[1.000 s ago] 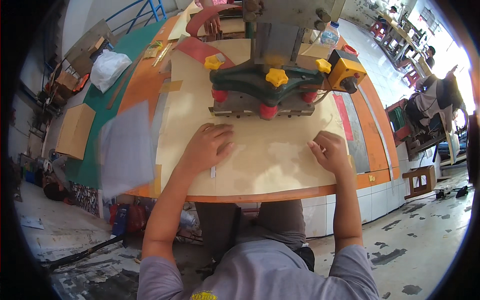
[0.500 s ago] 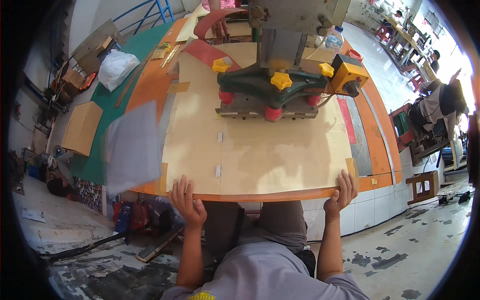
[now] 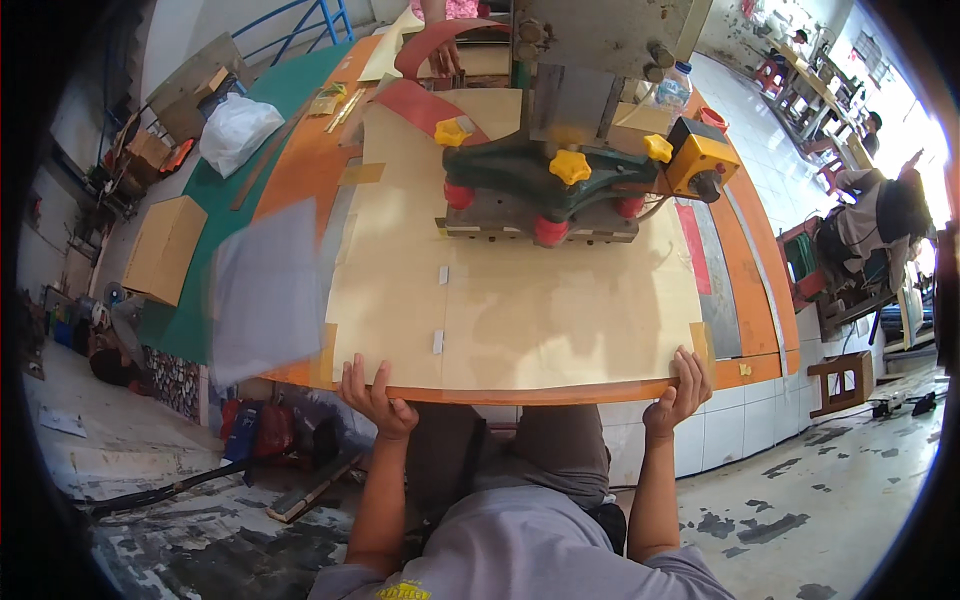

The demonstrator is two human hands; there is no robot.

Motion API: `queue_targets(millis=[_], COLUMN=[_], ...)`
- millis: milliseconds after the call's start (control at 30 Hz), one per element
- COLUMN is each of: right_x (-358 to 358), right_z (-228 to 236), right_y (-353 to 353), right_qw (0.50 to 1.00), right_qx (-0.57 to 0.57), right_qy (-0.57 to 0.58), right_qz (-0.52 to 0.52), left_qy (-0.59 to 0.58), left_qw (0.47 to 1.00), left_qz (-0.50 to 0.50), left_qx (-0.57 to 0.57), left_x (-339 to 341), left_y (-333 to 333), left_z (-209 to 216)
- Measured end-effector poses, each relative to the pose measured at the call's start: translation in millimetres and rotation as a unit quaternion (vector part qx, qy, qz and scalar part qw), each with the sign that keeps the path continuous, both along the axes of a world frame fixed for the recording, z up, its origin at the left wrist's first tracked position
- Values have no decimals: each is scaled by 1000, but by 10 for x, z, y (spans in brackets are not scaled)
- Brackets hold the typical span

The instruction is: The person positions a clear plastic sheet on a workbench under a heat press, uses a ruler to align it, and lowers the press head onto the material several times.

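Observation:
A large cream sheet (image 3: 500,345), taped at its near corners, lies on an orange board (image 3: 520,394). At the near left corner my left hand (image 3: 378,398) grips the board's edge, fingers on top and thumb toward me. My right hand (image 3: 677,393) clasps the same edge at the near right corner. Two small white strips lie on the sheet, a nearer strip (image 3: 438,342) and a farther strip (image 3: 443,275). Above the sheet's far half stands a press head (image 3: 550,180) with yellow star knobs and red feet. The undersides of the grip are hidden.
A translucent plastic sheet (image 3: 265,290) is left of the cream sheet. Beyond it are a cardboard box (image 3: 166,248) and a white bag (image 3: 240,135). A yellow control box (image 3: 703,160) and a water bottle (image 3: 674,85) stand right. Another person's hand (image 3: 443,57) is at the far side.
Both hands keep their hold on the board's edge. The view has shifted very slightly; the sheet, strips and press stand as before.

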State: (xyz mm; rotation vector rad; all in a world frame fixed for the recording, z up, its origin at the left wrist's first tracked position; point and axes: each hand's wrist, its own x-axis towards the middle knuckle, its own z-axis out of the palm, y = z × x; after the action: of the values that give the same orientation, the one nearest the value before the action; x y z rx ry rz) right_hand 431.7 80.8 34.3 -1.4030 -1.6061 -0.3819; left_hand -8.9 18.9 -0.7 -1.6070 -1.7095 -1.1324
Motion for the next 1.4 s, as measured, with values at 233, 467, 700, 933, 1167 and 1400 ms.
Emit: queue_targets(millis=[233, 467, 700, 933, 1167, 1400], right_x=[-212, -834, -853, -851, -939, -731], right_z=[402, 829, 1177, 1218, 1197, 1502], right_y=[-165, -205, 28, 107, 50, -189], right_qw=[995, 948, 890, 888, 912, 961], right_qx=[-68, -219, -306, -266, -198, -98], right_qy=[-61, -139, -167, -167, -207, -122], right_qz=[28, 183, 295, 336, 292, 229], left_qy=[2, 0, 6, -1, -6, -3], left_qw=[1000, 1000, 1000, 1000, 1000, 1000], left_qz=[2, -2, 1, 3, 1, 3], left_qx=[-3, 7, -2, 14, 13, -6], left_x=[-26, -40, 3, -11, -8, -8], left_y=[-2, -15, -12, 4, 6, -31], left_z=[-12, -56, -10, -43, -37, -47])
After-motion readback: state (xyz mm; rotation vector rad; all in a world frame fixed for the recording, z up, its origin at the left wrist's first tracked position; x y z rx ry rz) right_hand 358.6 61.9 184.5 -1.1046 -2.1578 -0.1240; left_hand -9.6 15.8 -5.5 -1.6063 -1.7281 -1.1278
